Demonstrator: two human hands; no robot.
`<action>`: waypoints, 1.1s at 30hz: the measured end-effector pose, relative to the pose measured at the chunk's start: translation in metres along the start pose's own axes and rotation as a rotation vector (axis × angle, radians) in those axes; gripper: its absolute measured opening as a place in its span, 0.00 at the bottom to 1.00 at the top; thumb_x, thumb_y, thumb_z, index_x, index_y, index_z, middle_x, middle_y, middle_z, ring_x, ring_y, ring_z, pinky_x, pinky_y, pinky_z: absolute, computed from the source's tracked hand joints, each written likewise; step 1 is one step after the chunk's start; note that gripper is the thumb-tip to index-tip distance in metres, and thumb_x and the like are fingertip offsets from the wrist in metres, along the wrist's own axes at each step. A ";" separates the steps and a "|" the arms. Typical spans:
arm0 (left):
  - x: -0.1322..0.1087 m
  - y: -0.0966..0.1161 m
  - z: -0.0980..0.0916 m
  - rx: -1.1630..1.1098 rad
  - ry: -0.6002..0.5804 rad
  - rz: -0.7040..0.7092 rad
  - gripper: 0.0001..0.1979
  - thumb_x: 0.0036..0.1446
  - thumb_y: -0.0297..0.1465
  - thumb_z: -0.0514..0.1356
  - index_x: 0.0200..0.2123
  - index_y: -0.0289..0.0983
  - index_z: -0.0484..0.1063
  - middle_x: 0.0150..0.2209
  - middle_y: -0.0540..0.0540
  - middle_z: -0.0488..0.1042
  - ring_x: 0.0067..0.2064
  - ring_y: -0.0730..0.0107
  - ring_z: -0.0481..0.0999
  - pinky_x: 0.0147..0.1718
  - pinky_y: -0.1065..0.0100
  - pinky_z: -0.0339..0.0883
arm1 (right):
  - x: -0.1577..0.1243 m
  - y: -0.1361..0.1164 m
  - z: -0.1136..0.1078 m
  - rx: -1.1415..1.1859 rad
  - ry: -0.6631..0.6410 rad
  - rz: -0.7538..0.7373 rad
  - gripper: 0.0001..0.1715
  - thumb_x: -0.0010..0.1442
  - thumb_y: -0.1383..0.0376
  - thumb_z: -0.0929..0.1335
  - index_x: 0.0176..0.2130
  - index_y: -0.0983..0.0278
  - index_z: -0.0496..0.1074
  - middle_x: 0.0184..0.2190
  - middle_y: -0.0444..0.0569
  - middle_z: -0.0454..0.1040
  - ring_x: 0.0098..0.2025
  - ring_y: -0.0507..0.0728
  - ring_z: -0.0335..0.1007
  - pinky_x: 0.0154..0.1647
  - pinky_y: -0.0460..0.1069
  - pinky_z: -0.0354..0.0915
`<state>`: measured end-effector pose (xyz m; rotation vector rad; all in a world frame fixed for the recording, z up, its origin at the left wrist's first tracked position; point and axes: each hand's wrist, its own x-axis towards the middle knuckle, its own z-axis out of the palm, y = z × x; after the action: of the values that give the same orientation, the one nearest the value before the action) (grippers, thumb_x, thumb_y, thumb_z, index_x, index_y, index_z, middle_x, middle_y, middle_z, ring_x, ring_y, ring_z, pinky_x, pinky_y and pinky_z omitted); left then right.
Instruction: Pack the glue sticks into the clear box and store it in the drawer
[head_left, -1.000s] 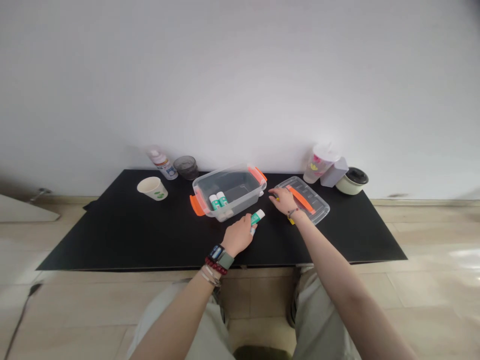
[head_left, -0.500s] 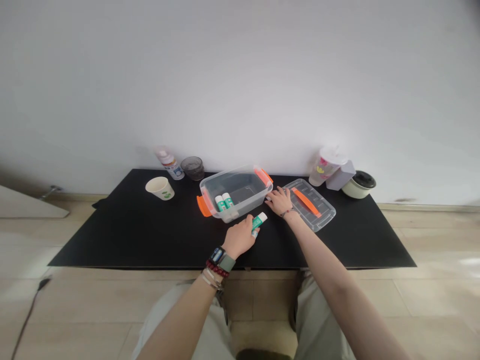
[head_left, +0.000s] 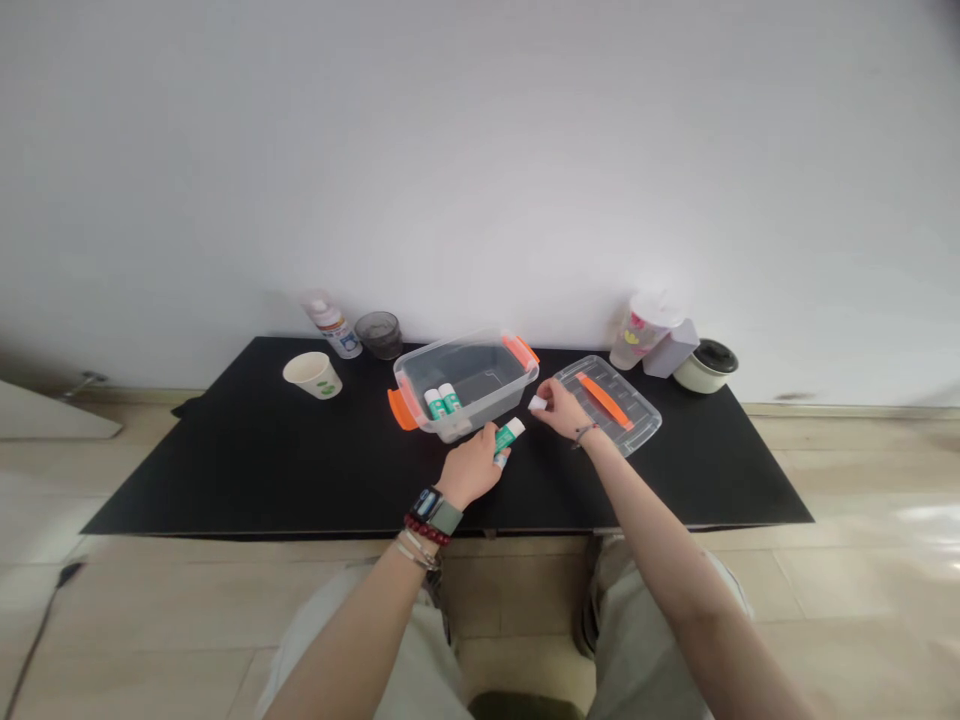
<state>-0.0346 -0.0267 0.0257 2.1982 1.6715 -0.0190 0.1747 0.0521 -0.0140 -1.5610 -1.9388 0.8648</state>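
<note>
one green-and-white tube (head_left: 507, 438) in left hand (head_left: 469, 470), grip curled round it. right hand (head_left: 560, 408), at left hand's 2 o'clock, pinches small white piece (head_left: 537, 403). clear box (head_left: 491, 405) at left hand's 12 o'clock, two similar tubes (head_left: 449, 399) inside, toward 8 o'clock.

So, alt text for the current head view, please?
A person's left hand holds a green-and-white cylindrical tube and right hand a small white piece, near a clear plastic box containing two similar tubes. A clear plastic lid lies on the black table.
</note>
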 end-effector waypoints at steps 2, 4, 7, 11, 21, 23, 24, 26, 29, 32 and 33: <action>0.000 0.002 -0.001 -0.015 0.005 0.021 0.14 0.66 0.36 0.50 0.52 0.37 0.59 0.50 0.38 0.75 0.46 0.53 0.78 0.38 0.60 0.69 | -0.013 -0.002 -0.008 0.325 -0.165 -0.033 0.17 0.52 0.64 0.71 0.43 0.62 0.67 0.39 0.47 0.74 0.38 0.54 0.71 0.44 0.52 0.68; 0.000 0.004 -0.001 -0.032 0.014 0.052 0.14 0.66 0.36 0.50 0.52 0.37 0.59 0.50 0.39 0.74 0.47 0.54 0.78 0.38 0.61 0.69 | -0.026 -0.004 -0.016 0.518 -0.284 -0.042 0.19 0.52 0.61 0.72 0.43 0.63 0.69 0.38 0.47 0.74 0.39 0.54 0.72 0.44 0.51 0.69; -0.002 0.008 0.000 -0.057 0.025 0.111 0.14 0.66 0.36 0.50 0.52 0.38 0.59 0.51 0.40 0.74 0.48 0.54 0.78 0.37 0.62 0.69 | -0.041 -0.008 -0.024 0.615 -0.296 -0.023 0.21 0.54 0.56 0.72 0.46 0.62 0.70 0.38 0.47 0.74 0.39 0.53 0.72 0.42 0.51 0.70; -0.004 0.013 0.003 -0.097 0.056 0.195 0.15 0.66 0.37 0.50 0.53 0.38 0.59 0.51 0.41 0.74 0.49 0.55 0.77 0.37 0.62 0.69 | -0.053 -0.014 -0.030 0.595 -0.238 -0.050 0.23 0.53 0.55 0.74 0.45 0.62 0.68 0.35 0.46 0.74 0.35 0.52 0.71 0.40 0.50 0.70; -0.012 0.019 0.005 -0.264 0.090 0.402 0.18 0.66 0.39 0.51 0.56 0.38 0.61 0.52 0.41 0.73 0.49 0.55 0.77 0.44 0.59 0.69 | -0.088 -0.054 -0.034 -0.109 0.001 -0.183 0.16 0.67 0.54 0.61 0.34 0.61 0.67 0.23 0.41 0.65 0.26 0.51 0.62 0.30 0.46 0.56; -0.015 0.022 0.004 -0.324 0.090 0.435 0.17 0.66 0.40 0.51 0.54 0.38 0.63 0.51 0.41 0.74 0.49 0.56 0.77 0.45 0.59 0.69 | -0.095 -0.062 -0.033 -0.196 0.022 -0.198 0.17 0.69 0.54 0.59 0.34 0.61 0.65 0.23 0.42 0.66 0.26 0.52 0.63 0.30 0.47 0.55; -0.016 0.023 0.003 -0.355 0.092 0.449 0.18 0.66 0.41 0.51 0.54 0.38 0.64 0.51 0.40 0.74 0.49 0.56 0.76 0.46 0.59 0.69 | -0.097 -0.064 -0.034 -0.220 0.028 -0.210 0.17 0.69 0.54 0.58 0.35 0.61 0.65 0.24 0.42 0.67 0.26 0.53 0.63 0.30 0.47 0.54; -0.018 0.026 0.002 -0.414 0.100 0.470 0.18 0.67 0.41 0.51 0.54 0.38 0.65 0.52 0.40 0.73 0.50 0.57 0.75 0.47 0.59 0.68 | -0.101 -0.066 -0.036 -0.241 0.035 -0.250 0.17 0.69 0.53 0.57 0.39 0.61 0.65 0.26 0.43 0.69 0.27 0.53 0.64 0.30 0.46 0.55; -0.019 0.028 0.000 -0.481 0.095 0.495 0.16 0.67 0.40 0.51 0.52 0.38 0.65 0.51 0.41 0.73 0.50 0.58 0.75 0.48 0.60 0.68 | -0.102 -0.067 -0.041 -0.278 0.053 -0.326 0.18 0.69 0.54 0.55 0.39 0.62 0.64 0.26 0.45 0.70 0.27 0.53 0.65 0.30 0.46 0.55; -0.019 0.030 -0.001 -0.479 0.086 0.501 0.14 0.66 0.38 0.51 0.49 0.38 0.66 0.46 0.42 0.75 0.46 0.59 0.76 0.44 0.61 0.69 | -0.100 -0.067 -0.038 -0.382 0.113 -0.318 0.20 0.70 0.56 0.53 0.34 0.62 0.65 0.23 0.45 0.69 0.24 0.53 0.62 0.27 0.46 0.51; -0.019 0.031 -0.001 -0.461 0.090 0.494 0.13 0.66 0.38 0.51 0.49 0.38 0.65 0.45 0.42 0.75 0.44 0.59 0.76 0.43 0.61 0.69 | -0.099 -0.068 -0.036 -0.416 0.141 -0.293 0.21 0.70 0.57 0.53 0.33 0.62 0.65 0.22 0.45 0.68 0.22 0.52 0.61 0.26 0.47 0.50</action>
<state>-0.0119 -0.0509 0.0399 2.1926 0.9960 0.5450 0.1772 -0.0477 0.0608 -1.4499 -2.2642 0.2332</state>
